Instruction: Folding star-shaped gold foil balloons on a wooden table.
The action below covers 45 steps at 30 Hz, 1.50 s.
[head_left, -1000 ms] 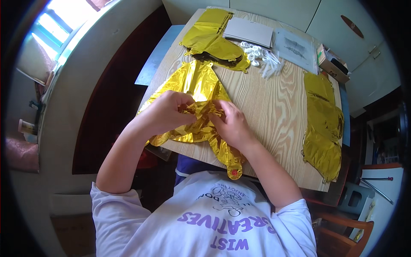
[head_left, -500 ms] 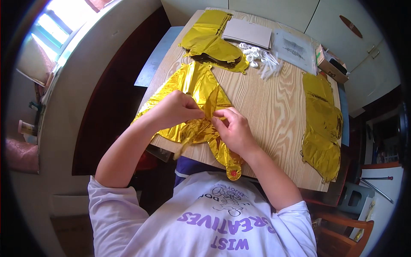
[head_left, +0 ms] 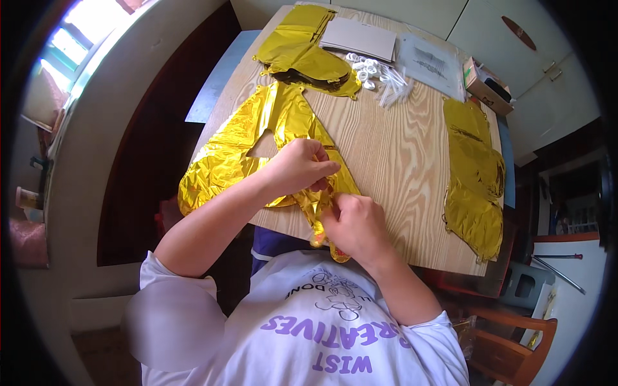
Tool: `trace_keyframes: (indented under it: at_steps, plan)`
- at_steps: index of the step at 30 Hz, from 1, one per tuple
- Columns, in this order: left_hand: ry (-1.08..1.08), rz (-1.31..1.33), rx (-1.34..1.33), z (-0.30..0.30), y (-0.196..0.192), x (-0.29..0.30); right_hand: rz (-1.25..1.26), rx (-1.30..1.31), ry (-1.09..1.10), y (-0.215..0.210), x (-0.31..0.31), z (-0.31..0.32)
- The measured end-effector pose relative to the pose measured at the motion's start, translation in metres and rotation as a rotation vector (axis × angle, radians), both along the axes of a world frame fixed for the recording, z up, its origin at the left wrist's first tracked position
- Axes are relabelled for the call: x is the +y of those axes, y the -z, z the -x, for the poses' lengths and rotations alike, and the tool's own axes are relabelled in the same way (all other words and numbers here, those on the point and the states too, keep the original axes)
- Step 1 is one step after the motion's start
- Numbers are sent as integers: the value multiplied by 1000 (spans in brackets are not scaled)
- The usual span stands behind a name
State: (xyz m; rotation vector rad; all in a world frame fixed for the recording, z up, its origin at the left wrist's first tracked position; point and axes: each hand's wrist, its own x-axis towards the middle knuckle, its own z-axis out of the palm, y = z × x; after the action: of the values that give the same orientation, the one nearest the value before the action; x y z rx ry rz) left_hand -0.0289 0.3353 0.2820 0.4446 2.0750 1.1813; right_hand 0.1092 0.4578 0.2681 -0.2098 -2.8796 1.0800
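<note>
A flat gold foil balloon [head_left: 222, 161], shaped like a capital A with an opening in its middle, lies on the near left of the table. My left hand [head_left: 299, 168] is above its right leg, thumb and fingers pinched together on the foil. Closed round the gathered lower end of that leg is my right hand [head_left: 357, 225], close to the table's front edge. Crumpled foil hangs between and below the two hands, with tab ends dangling past the edge. My fingers hide the exact grip points.
The wooden table [head_left: 399, 174] carries folded gold foil sheets [head_left: 299, 45] at the far left and more gold foil [head_left: 473, 174] along the right. Toward the back are grey-white cards [head_left: 357, 38], white rings [head_left: 365, 69], clear straws [head_left: 394, 89], a plastic bag [head_left: 430, 64] and a cardboard box [head_left: 486, 87].
The balloon's right leg is now bunched between my hands, and its middle opening shows. My right hand has moved down toward the table edge; my left has shifted right. The view has shifted slightly.
</note>
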Motion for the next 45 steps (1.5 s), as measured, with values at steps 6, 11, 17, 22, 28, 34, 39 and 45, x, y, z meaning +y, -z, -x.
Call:
trace_keyframes:
  at_steps: [6, 11, 17, 22, 28, 34, 39, 45]
  plan:
    - [-78, -14, -142, 17, -14, -15, 0, 114, 48, 7, 6, -5]
    - [236, 82, 246, 12, 7, -35, 331, 0, 15, -11, 24, -12]
    - [275, 22, 713, -16, 44, -43, 590, -125, 7, 13, 47, -19]
    - [40, 67, 348, 5, 14, -31, 189, 267, -141, -11, 18, -18]
    - [472, 645, 480, 24, -49, -1, -51, 360, -391, -14, -9, 6]
    - [432, 576, 282, 76, -55, -35, 73, 75, -492, -4, 23, 49]
    - [239, 601, 332, 112, -60, -88, -327, 265, -403, 58, 27, 99]
    - [-81, 676, 431, 148, -94, -146, -368, 64, -438, 63, 26, 109]
